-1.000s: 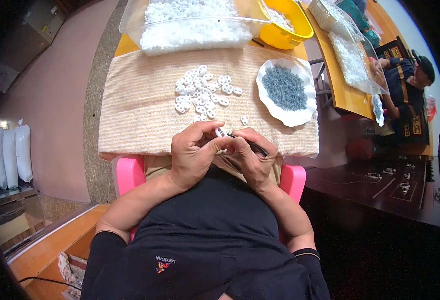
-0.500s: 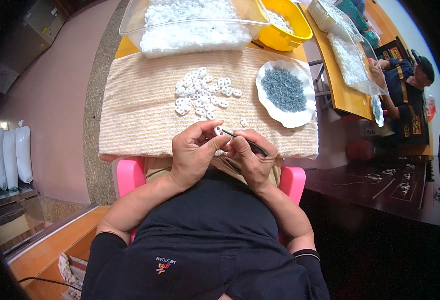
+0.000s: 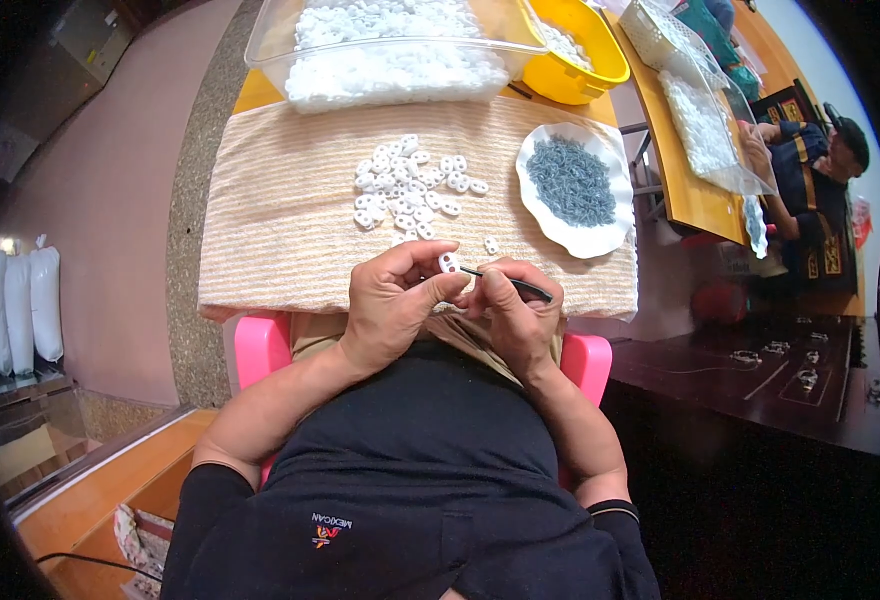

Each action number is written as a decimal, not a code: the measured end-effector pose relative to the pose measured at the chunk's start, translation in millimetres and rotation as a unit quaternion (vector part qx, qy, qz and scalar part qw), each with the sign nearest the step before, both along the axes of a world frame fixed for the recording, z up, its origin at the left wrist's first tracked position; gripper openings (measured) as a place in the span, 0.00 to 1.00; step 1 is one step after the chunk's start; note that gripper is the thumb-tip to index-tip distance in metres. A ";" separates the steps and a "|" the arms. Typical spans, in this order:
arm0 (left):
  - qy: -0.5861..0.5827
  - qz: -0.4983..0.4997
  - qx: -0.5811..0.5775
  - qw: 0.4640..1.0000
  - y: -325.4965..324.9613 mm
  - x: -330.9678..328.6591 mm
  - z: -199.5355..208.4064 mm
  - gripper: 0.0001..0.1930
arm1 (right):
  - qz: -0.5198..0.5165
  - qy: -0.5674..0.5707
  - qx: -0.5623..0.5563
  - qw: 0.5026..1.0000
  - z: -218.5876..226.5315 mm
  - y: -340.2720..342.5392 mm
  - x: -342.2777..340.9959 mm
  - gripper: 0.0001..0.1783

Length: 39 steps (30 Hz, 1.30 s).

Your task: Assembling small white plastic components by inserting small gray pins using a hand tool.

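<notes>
White two-holed piece (image 3: 449,263), its long axis pointing away and slightly left, sits pinched in the left hand's grip (image 3: 390,302).

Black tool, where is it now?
Head view: the black tool is in the right hand, its tip at the white piece in the left hand.

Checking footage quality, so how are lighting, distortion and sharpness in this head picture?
Head view: speckled brown floor strip bends; pale striped cloth is brightly lit; dark brown panel fades into shadow; small white oval piece in the left hand shows distinct holes.
</notes>
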<state>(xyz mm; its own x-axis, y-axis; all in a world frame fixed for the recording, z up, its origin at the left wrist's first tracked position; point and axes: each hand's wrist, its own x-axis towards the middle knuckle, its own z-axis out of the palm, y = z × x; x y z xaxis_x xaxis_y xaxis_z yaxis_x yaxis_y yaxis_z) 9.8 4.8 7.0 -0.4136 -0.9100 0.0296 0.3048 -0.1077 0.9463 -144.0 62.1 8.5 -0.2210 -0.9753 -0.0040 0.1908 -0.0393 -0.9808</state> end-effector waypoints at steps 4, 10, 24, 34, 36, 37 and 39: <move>0.019 -0.003 0.016 1.000 -2.0 0.2 1.1 0.15 | -0.009 -0.033 -0.008 0.999 5.3 -0.1 2.0 0.12; 0.002 -0.023 0.006 1.000 -2.3 1.1 1.8 0.15 | 0.013 -0.001 -0.007 1.000 6.5 -0.8 -2.5 0.11; -0.003 -0.011 0.014 1.000 2.2 -0.4 -4.1 0.14 | -0.004 0.016 -0.003 1.000 6.3 -1.0 5.1 0.07; -0.010 0.017 0.010 1.000 7.3 -3.0 -4.8 0.14 | -0.100 0.126 -0.146 0.976 -4.4 -4.2 19.1 0.04; 0.021 0.001 0.086 0.996 6.5 -4.7 0.3 0.14 | -0.115 0.159 -0.175 0.965 -5.9 -5.3 17.9 0.04; 0.021 0.001 0.085 0.996 5.2 -4.3 -0.3 0.14 | -0.116 0.158 -0.168 0.966 -5.7 -6.1 17.8 0.04; 0.085 -0.040 0.188 0.978 0.5 -2.4 -2.4 0.15 | -0.119 0.156 -0.161 0.967 -3.4 -5.6 17.5 0.05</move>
<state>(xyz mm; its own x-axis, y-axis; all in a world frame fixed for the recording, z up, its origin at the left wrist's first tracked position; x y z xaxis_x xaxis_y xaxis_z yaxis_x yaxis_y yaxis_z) 7.4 5.3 4.6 -0.5024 -0.8344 -0.2267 0.4302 -0.4687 0.7715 -126.5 56.5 5.1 -0.3801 -0.8365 0.3948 -0.1641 -0.3591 -0.9188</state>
